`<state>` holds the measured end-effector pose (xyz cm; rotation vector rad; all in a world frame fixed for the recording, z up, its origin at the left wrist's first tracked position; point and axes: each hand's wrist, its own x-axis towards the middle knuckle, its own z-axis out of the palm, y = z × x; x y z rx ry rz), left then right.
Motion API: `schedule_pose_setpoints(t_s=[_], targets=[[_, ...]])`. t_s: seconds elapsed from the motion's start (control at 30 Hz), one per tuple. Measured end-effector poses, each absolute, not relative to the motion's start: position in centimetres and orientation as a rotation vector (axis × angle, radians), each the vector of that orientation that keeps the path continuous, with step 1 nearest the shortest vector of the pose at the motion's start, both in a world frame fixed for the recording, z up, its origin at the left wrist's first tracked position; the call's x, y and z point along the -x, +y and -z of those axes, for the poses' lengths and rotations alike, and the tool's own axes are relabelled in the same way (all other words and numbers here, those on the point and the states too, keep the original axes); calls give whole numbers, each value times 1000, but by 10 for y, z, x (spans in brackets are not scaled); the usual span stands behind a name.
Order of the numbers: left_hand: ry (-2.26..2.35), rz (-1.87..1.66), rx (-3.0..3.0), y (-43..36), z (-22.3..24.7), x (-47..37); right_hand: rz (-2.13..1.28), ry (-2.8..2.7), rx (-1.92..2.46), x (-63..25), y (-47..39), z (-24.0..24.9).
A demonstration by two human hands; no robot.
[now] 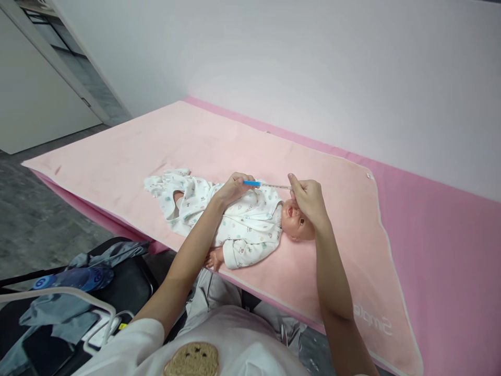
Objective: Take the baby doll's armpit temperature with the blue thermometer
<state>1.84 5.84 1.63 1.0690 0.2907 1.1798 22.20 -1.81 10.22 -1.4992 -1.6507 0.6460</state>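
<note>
A slim glass thermometer (275,186) with a blue end lies level in the air above a baby doll's chest. My left hand (234,187) is closed on the blue end. At the other end, my right hand (308,198) pinches the clear tip between thumb and fingers, with its thumb pointing up. Beneath both hands, the doll (250,223) rests on its back, dressed in a white printed outfit. Its head is at the right, partly hidden by my right hand and wrist. One doll arm reaches toward the near edge of the table.
A pale pink mat (344,219) covers much of the pink table (450,250), which meets a white wall (332,68). At lower left, a black chair (131,279) carries a water bottle (78,279) and grey cloth (55,310). A door (39,89) stands at far left.
</note>
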Motion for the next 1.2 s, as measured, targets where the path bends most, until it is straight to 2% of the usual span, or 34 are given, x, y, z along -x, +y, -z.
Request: schedule_pose_setpoints(t_s=[1.2], targets=[[342, -1194, -1055, 58, -18, -16, -623, -1699, 1457, -221, -22, -106]])
